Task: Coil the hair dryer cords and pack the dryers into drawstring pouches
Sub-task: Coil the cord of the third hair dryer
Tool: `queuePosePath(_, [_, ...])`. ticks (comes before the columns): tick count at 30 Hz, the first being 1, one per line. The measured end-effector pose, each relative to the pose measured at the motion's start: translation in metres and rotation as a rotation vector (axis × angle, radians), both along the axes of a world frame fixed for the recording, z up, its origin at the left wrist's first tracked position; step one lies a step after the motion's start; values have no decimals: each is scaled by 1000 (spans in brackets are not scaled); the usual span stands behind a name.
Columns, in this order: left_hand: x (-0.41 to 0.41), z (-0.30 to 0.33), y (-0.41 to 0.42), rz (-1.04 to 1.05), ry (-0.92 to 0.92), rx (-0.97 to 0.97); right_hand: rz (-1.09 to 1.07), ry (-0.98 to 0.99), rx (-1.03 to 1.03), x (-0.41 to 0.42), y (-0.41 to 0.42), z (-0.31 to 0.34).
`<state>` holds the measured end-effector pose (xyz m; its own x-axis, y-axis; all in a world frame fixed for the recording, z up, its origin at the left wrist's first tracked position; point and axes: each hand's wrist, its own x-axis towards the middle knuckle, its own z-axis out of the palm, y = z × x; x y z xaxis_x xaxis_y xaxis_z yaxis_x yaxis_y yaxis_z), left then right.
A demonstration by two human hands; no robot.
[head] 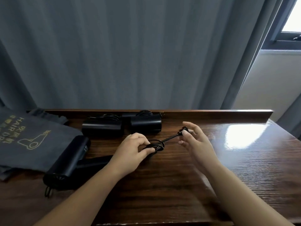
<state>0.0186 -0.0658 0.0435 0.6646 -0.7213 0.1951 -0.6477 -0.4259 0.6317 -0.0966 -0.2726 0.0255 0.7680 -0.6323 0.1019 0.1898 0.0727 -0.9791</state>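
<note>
Coiling the cord (155, 146): left hand (132, 150) pinches the loops, right hand (194, 139) pinches the plug (184, 130); next, seemingly, tucking that end in.

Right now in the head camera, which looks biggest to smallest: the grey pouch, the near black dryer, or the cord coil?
1. Grey fabric drawstring pouch with gold print, though the frame edge cuts it off.
2. Near black plastic hair dryer; it lies close to the camera, which enlarges it.
3. Coiled black cord held by the left hand.
</note>
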Motion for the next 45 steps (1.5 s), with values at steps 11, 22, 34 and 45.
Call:
queuePosePath(11, [-6, -12, -11, 4, 35, -82, -75, 60, -150, 13, 2, -12])
queuePosePath(22, [-8, -1, -11, 60, 91, -203, -21, 195, -668, 6, 42, -5])
queuePosePath(34, [-24, -20, 3, 43, -252, -203, -42, 97, -717, 0, 44, -20])
queuePosePath(45, [-29, -20, 6, -60, -275, -39, 51, 158, -541, 0, 38, -22])
